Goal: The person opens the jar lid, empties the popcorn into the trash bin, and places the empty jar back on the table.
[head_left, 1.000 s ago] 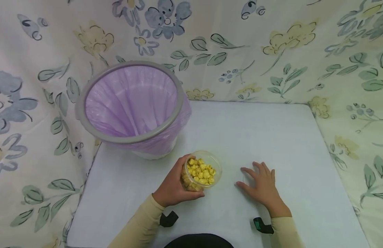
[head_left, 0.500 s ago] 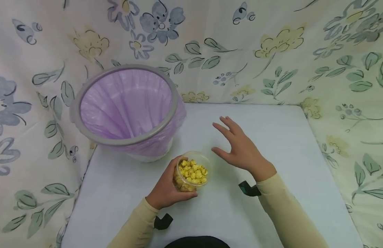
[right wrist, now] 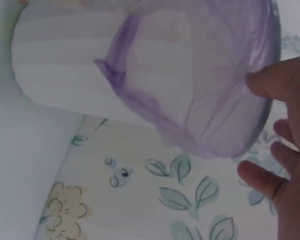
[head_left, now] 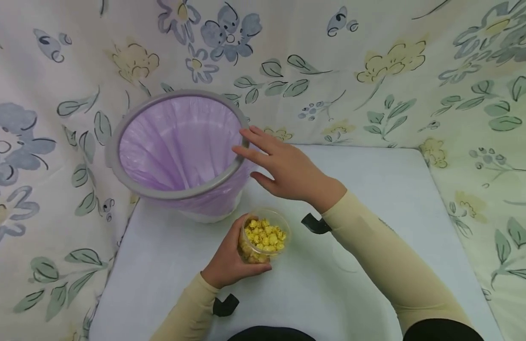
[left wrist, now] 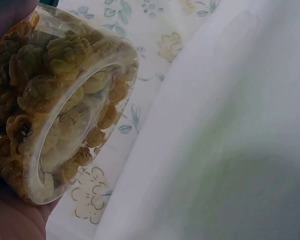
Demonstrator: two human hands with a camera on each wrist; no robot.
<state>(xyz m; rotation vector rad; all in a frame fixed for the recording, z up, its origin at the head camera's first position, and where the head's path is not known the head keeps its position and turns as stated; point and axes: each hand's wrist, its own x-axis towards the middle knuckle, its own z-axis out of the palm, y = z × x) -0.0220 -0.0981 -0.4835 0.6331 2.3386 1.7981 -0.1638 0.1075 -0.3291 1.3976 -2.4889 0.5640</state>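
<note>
My left hand (head_left: 234,263) grips a clear plastic tub of yellow popcorn (head_left: 264,237) from its left side. The tub has no lid on it and tilts toward me; the left wrist view shows its base (left wrist: 72,132) raised off the table. My right hand (head_left: 288,168) reaches up to the right side of a trash bin (head_left: 182,193), fingers spread and fingertips overlapping the grey rim. In the right wrist view, the thumb (right wrist: 270,80) lies close to the purple liner bag (right wrist: 225,95) folded over the white bin.
A faint clear disc, like a lid (head_left: 345,271), lies on the white tabletop (head_left: 373,180) beside the right forearm. Floral curtains (head_left: 314,71) hang behind and at both sides of the table. The bin stands at the back left.
My right hand has risen from the table near the clear disc and moved left and away from me to the bin's rim. The left hand keeps hold of the popcorn tub, nearly still.
</note>
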